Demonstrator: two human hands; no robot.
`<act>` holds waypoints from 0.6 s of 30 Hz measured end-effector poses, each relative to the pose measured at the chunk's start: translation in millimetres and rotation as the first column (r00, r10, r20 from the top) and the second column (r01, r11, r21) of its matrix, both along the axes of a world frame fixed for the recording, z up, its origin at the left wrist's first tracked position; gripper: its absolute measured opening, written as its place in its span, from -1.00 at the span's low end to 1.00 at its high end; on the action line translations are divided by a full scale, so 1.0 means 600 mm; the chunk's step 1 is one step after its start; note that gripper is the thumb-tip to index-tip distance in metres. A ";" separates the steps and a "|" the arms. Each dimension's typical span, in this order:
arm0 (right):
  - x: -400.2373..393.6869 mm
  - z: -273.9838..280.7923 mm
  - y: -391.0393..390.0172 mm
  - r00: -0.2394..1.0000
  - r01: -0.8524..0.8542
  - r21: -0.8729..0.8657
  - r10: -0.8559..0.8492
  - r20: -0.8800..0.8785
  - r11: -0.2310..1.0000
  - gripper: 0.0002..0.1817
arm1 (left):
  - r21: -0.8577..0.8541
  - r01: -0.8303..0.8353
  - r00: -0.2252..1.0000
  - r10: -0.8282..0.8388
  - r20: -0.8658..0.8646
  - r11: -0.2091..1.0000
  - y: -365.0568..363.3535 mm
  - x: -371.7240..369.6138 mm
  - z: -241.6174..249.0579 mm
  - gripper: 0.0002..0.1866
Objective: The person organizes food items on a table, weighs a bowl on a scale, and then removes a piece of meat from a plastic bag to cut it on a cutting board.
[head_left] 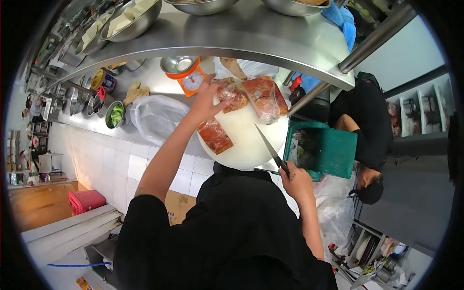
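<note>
My right hand (297,182) grips a kitchen knife (270,147) by its dark handle; the blade points up and left over the round white cutting board (251,140). At the board's upper left, my left hand (209,100) is spread, its fingers and thumb apart, against the edge of a reddish-brown slab of meat (233,95) in clear plastic. Another plastic-wrapped slab (265,94) lies to the right of it, some of its wrap hanging forward. Nearer me, at the board's left, rests a smaller reddish-brown slab (214,137) with a shiny surface.
An orange scale (186,79) carrying a metal bowl stands behind the board. To the left are a clear plastic bag (157,116) and a bowl of greens (115,115). A steel shelf (232,36) overhangs the counter. On the right, a person (369,130) bends near a green bin (340,152).
</note>
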State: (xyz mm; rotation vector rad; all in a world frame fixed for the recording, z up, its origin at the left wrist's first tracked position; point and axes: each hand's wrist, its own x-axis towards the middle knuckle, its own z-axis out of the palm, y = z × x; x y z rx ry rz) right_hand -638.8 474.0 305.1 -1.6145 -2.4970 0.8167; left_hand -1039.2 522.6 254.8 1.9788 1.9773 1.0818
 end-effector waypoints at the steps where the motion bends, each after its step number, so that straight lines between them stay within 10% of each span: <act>1: 0.001 -0.006 0.001 1.000 -0.005 -0.010 0.005 0.001 1.000 -0.77 | -0.005 -0.005 1.000 0.005 -0.005 1.000 -0.031 -0.006 0.003 -0.42; 7: 0.010 -0.017 0.019 0.999 -0.042 -0.040 0.041 -0.016 0.998 -0.76 | -0.344 -0.012 0.998 0.035 0.060 0.939 -0.174 0.047 -0.024 -0.30; 18: -0.004 -0.005 0.023 1.000 -0.016 -0.095 0.015 -0.010 0.995 -0.74 | -0.004 0.075 0.997 -0.074 0.033 0.997 -0.135 0.092 -0.031 -0.67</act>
